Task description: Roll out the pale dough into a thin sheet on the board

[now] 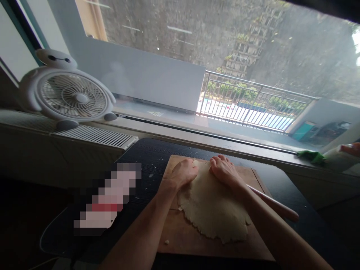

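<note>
A flat, ragged-edged sheet of pale dough (213, 212) lies on a wooden board (180, 240). My left hand (182, 173) rests at the dough's far left edge, fingers curled in against it. My right hand (225, 170) presses on the far edge of the dough, fingers bent down over it. A wooden rolling pin (277, 206) lies on the board's right side, partly hidden under my right forearm.
The board sits on a black ribbed mat (146, 161) on a dark table. A blurred-out object (108, 198) lies left of the board. A white fan (71, 95) stands on the sill at the left. A window with a balcony railing is behind.
</note>
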The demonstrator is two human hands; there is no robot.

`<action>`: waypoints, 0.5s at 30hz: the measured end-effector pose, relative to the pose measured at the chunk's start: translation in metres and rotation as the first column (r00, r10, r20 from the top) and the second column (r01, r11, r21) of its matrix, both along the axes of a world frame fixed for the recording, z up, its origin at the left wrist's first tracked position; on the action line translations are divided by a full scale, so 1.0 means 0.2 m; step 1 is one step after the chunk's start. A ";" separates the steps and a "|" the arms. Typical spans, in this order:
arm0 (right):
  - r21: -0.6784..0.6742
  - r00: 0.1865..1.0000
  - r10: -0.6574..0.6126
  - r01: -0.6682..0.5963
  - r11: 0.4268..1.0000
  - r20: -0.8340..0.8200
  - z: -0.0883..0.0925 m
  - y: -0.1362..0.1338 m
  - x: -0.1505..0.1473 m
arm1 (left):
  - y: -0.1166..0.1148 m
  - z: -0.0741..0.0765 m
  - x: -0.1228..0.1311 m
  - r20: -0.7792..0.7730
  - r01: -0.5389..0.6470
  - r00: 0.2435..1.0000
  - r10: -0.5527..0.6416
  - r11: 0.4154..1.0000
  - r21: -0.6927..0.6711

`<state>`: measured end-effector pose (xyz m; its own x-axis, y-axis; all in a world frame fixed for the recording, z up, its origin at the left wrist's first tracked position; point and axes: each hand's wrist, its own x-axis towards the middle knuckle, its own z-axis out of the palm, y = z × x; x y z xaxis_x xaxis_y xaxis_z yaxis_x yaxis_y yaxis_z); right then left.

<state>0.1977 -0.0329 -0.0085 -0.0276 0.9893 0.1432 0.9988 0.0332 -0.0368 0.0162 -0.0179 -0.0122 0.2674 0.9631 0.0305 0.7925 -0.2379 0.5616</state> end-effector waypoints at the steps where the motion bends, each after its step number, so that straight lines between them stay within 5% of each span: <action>1: 0.059 1.000 0.026 -0.026 0.998 0.002 -0.02 -0.03 -0.02 | -0.01 0.01 0.00 -0.005 0.006 1.000 -0.006 1.000 -0.005; 4: 0.168 0.999 0.023 -0.029 0.985 0.034 -0.04 -0.02 -0.02 | -0.02 0.03 0.01 -0.015 -0.002 1.000 0.002 1.000 -0.016; 9: -0.046 0.996 -0.083 0.085 0.995 0.032 0.00 0.08 0.03 | -0.02 0.03 0.01 -0.031 -0.017 0.999 0.016 0.999 -0.028; 15: 0.076 0.996 0.091 -0.089 0.993 -0.026 -0.04 -0.01 -0.03 | -0.02 0.02 0.02 -0.036 -0.015 0.999 0.014 1.000 -0.027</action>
<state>0.1910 -0.0339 -0.0169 -0.1106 0.9695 0.2186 0.9902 0.1265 -0.0599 0.0193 -0.0217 -0.0078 0.2541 0.9672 -0.0050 0.8156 -0.2115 0.5386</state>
